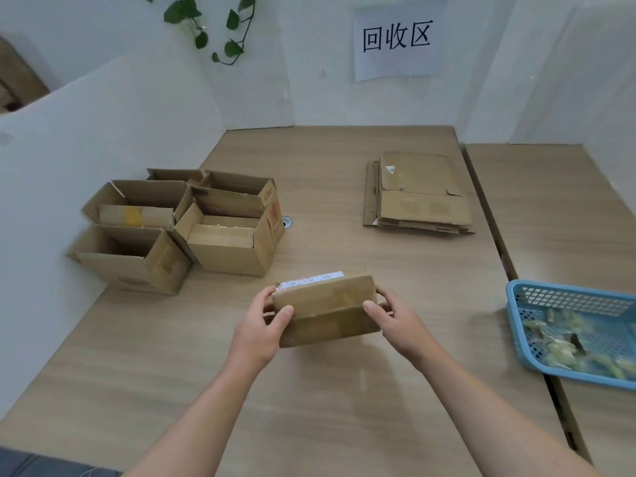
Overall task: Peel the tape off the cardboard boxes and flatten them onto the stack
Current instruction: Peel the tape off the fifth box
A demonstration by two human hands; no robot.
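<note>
A small closed cardboard box (327, 309) with clear tape across its near face and a white label on its top is held just above the table's middle. My left hand (263, 325) grips its left end, thumb on the front and fingers behind. My right hand (395, 321) grips its right end the same way. A stack of flattened cardboard (418, 197) lies at the far right of the table. Three open cardboard boxes (227, 225) stand grouped at the far left.
A blue plastic basket (571, 301) holding crumpled tape scraps sits at the right, across the seam between two wooden tables (327, 407). White partition walls close the left and back. A paper sign hangs on the back wall.
</note>
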